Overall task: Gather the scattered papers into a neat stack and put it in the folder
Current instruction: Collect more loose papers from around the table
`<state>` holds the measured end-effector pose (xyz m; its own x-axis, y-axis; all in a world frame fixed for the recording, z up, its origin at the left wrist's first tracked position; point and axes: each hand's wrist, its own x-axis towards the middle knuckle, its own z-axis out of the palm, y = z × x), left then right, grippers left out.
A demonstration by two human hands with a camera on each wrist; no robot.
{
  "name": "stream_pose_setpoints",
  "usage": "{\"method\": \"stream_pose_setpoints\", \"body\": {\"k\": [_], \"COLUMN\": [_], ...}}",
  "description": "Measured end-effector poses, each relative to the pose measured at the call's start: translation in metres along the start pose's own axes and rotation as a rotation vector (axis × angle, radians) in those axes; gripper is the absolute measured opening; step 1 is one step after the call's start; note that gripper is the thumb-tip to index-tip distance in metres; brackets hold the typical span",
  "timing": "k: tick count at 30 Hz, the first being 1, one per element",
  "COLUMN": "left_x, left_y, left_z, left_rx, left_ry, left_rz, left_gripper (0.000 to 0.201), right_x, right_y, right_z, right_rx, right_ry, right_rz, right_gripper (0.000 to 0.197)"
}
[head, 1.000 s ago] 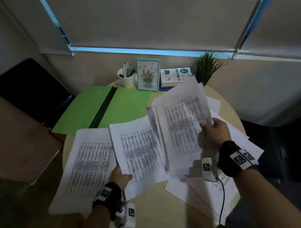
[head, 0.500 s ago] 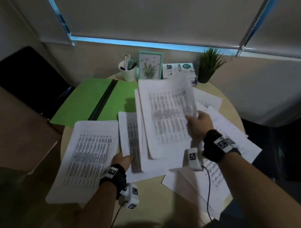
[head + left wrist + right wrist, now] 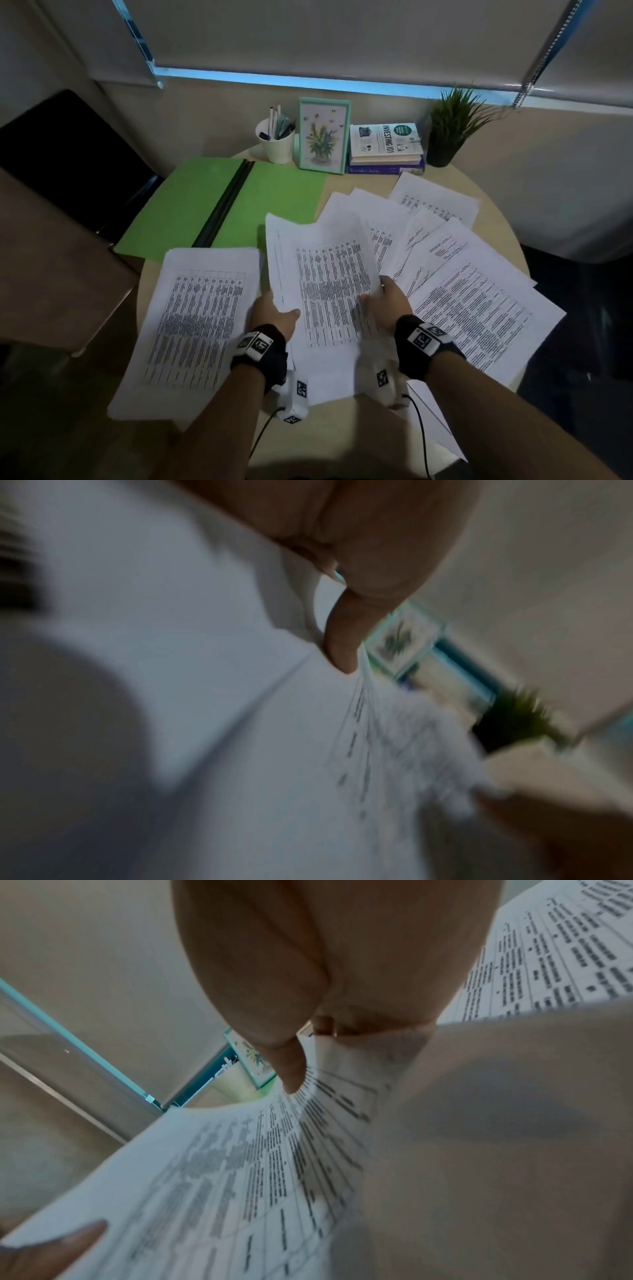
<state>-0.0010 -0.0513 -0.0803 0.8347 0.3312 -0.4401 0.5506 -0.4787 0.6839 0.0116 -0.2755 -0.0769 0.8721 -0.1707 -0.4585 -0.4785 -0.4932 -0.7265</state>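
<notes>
Round light-wood table (image 3: 342,431) in a dim room; lowered roller blinds (image 3: 342,34) behind it, a strip of blue light along their bottom edge. A dark chair (image 3: 68,154) stands at far left. Along the table's back edge: white cup of pens (image 3: 275,142), teal-framed flower print (image 3: 323,137), two stacked books (image 3: 385,147) with "Investing 101" on top, small potted plant (image 3: 452,126).

Green folder (image 3: 219,209) lies open and flat at the left rear, dark spine down its middle. One pile of printed sheets (image 3: 191,325) lies at front left, its far edge over the folder's near edge. More loose sheets (image 3: 462,274) fan out across the right half.

Left hand (image 3: 272,313) and right hand (image 3: 390,306) both grip a held bundle of papers (image 3: 329,291) between them, thumbs on top, one hand on each side edge, near the table's centre.

Fingers beneath the bundle are hidden in the head view. Print is too small to read. The table's near edge is covered by the forearms.

Left wrist view is motion-blurred: only the thumb (image 3: 342,642) pressed on paper is clear. Right wrist view is sharper: the thumb (image 3: 291,1069) on the printed face, the bundle bowing upward, and the left thumb tip at the lower left corner.
</notes>
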Motion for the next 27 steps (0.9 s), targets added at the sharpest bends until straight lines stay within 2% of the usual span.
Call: {"method": "stream_pose_setpoints", "body": {"k": [3,5,7,9,10,11,12,13,15,18,22,25,27], "left_x": [-0.007,-0.011,-0.017,-0.026,-0.03,-0.034,-0.038,-0.041,-0.043,-0.041,-0.035,-0.035,-0.04], "left_y": [0.026,0.045,0.063,0.079,0.084,0.089,0.093,0.096,0.099,0.099,0.088,0.082,0.087], "left_z": [-0.014,-0.03,-0.05,-0.072,-0.082,-0.092,-0.101,-0.111,-0.126,-0.136,-0.128,-0.119,-0.12], "left_rx": [-0.04,-0.031,-0.073,-0.159,-0.201,-0.239,-0.273,-0.293,-0.325,-0.439,-0.375,-0.284,-0.315], "left_ry": [-0.041,-0.073,-0.094,-0.129,-0.148,-0.166,-0.177,-0.175,-0.121,-0.008,0.041,0.063,0.072], "left_rz": [0.111,0.22,0.311,0.36,0.367,0.38,0.397,0.422,0.504,0.588,0.632,0.648,0.686], "left_gripper": [0.046,0.039,0.027,0.018,0.015,0.015,0.019,0.023,0.03,0.043,0.028,0.021,0.023], "right_x": [-0.005,-0.008,-0.01,-0.018,-0.024,-0.032,-0.04,-0.05,-0.065,-0.081,-0.093,-0.098,-0.104], "right_y": [-0.002,-0.008,-0.023,-0.046,-0.058,-0.07,-0.08,-0.089,-0.101,-0.108,-0.098,-0.095,-0.103], "right_z": [-0.007,-0.014,-0.027,-0.044,-0.052,-0.058,-0.064,-0.068,-0.074,-0.07,-0.039,-0.015,-0.006], "right_rx": [0.197,0.367,0.539,0.633,0.663,0.68,0.676,0.662,0.626,0.568,0.489,0.368,0.347], "right_ry": [0.042,0.071,0.057,0.006,-0.031,-0.038,-0.02,0.017,0.127,0.208,0.23,0.405,0.491], "right_rz": [-0.003,0.002,-0.01,-0.067,-0.133,-0.205,-0.273,-0.331,-0.447,-0.539,-0.516,-0.465,-0.46], "right_gripper": [0.062,0.083,0.098,0.105,0.101,0.086,0.062,0.04,0.022,0.018,0.022,0.014,0.013]}}
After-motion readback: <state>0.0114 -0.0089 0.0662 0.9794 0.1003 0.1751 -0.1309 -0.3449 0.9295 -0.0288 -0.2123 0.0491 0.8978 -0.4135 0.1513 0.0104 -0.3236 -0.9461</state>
